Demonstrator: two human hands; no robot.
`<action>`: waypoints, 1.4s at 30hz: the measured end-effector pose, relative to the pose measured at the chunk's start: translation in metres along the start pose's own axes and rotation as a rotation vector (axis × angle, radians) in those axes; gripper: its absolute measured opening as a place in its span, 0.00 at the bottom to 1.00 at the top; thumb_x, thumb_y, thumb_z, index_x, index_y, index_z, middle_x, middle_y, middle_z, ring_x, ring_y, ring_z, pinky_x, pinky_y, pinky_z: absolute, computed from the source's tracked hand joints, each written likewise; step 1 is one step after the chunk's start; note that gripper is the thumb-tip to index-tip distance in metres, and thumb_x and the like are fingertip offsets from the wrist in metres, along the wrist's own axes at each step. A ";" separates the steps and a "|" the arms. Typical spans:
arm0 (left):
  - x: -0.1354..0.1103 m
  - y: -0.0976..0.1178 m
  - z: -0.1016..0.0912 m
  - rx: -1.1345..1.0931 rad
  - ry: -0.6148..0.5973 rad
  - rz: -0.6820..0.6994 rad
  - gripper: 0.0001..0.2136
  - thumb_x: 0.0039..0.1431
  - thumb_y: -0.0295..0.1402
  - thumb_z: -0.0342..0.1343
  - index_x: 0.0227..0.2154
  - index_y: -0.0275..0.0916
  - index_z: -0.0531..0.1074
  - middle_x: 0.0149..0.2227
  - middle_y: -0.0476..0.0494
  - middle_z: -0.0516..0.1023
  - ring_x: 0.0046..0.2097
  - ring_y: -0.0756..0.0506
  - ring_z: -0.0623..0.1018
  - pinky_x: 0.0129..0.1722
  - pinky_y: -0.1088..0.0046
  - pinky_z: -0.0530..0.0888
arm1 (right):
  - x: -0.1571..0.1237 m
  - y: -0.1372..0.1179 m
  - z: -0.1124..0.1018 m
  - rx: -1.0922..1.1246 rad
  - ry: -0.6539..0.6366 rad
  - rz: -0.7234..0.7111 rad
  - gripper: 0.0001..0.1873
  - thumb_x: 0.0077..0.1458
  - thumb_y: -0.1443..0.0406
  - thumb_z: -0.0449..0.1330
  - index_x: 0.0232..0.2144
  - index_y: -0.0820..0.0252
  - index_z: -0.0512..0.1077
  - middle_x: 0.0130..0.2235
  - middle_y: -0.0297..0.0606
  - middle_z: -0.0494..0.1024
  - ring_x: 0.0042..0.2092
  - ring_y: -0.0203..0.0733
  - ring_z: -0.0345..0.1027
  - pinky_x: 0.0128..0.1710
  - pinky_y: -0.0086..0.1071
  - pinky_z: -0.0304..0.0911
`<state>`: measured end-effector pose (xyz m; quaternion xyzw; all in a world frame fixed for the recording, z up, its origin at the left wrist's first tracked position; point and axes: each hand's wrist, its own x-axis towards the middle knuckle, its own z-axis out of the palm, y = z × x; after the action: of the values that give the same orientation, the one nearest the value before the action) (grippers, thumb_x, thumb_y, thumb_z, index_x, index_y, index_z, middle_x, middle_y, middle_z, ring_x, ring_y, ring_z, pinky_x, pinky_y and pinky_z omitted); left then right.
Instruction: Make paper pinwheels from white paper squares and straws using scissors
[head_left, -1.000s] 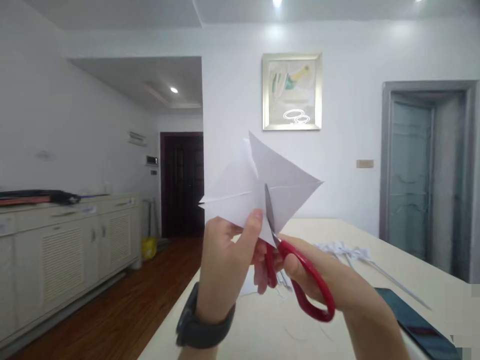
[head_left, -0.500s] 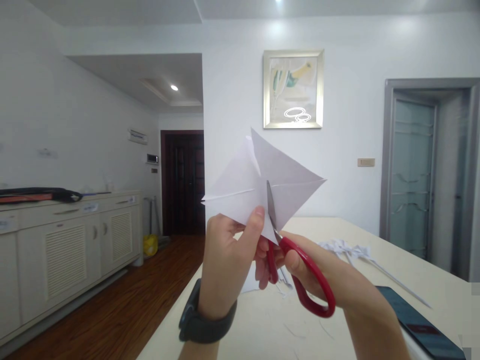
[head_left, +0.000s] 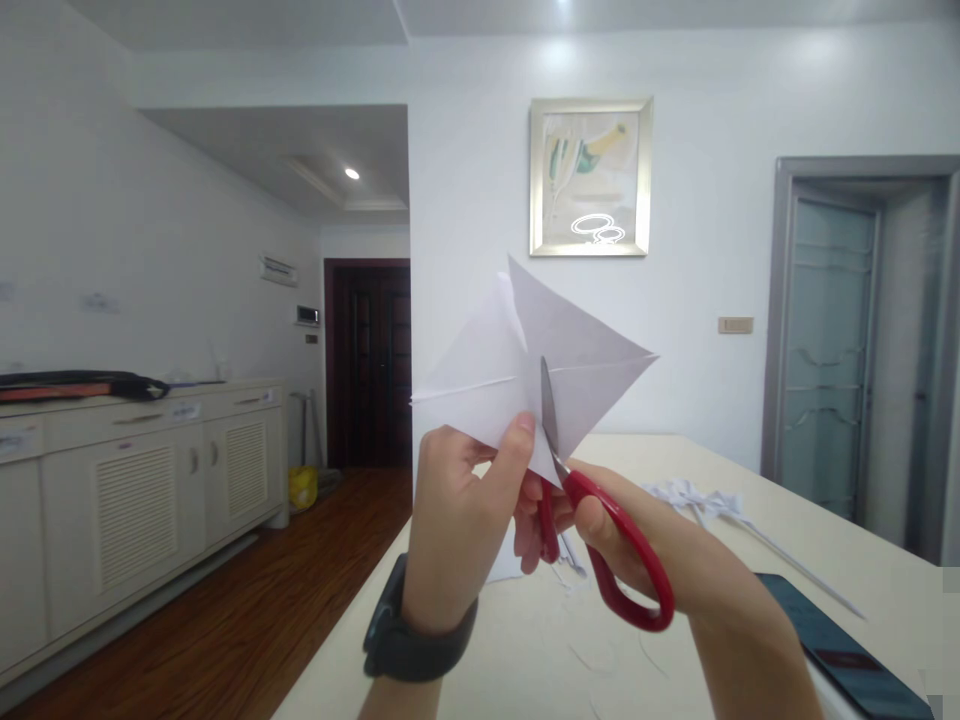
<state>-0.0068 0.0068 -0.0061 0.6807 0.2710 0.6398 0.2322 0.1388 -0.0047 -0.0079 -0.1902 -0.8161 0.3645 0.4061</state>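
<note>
Left hand (head_left: 472, 510) pinches folded paper (head_left: 480, 365); right hand (head_left: 661, 532) holds red scissors (head_left: 628, 526), handles spread; cutting seems the step; closing them calls for steady paper.

A dark, flat device (head_left: 851, 655) lies on the near right part of a pale table (head_left: 525, 660). Along the left wall, a black and orange-red bundle (head_left: 82, 385) rests on the near end of a white cabinet (head_left: 52, 540) with louvred doors; a yellow bag (head_left: 302, 488) sits on the wooden floor (head_left: 247, 620) beside its far end. Beyond stand a dark door (head_left: 379, 370), a framed picture (head_left: 590, 165) of a bottle, and a grey-framed glass door (head_left: 832, 350).
</note>
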 end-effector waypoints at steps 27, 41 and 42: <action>0.002 0.003 0.001 0.019 -0.017 0.003 0.21 0.57 0.38 0.48 0.11 0.37 0.65 0.08 0.51 0.65 0.12 0.50 0.68 0.11 0.78 0.64 | 0.000 -0.006 -0.001 -0.025 -0.022 0.025 0.06 0.58 0.66 0.50 0.29 0.61 0.63 0.30 0.35 0.69 0.34 0.35 0.65 0.35 0.28 0.63; 0.001 0.008 0.001 0.054 -0.022 -0.008 0.21 0.57 0.36 0.48 0.10 0.37 0.64 0.07 0.51 0.65 0.13 0.50 0.70 0.13 0.78 0.65 | 0.000 -0.004 0.002 -0.062 -0.011 0.035 0.05 0.57 0.67 0.49 0.29 0.60 0.60 0.29 0.35 0.68 0.34 0.36 0.65 0.35 0.29 0.62; 0.001 0.007 0.001 0.054 -0.011 0.003 0.21 0.57 0.36 0.48 0.10 0.37 0.64 0.07 0.51 0.65 0.13 0.50 0.70 0.13 0.79 0.65 | 0.000 -0.004 0.002 -0.061 -0.017 0.039 0.05 0.57 0.68 0.49 0.28 0.60 0.60 0.29 0.34 0.68 0.34 0.36 0.65 0.35 0.29 0.62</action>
<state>-0.0051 0.0020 -0.0005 0.6907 0.2855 0.6289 0.2143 0.1373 -0.0082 -0.0058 -0.2152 -0.8264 0.3487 0.3862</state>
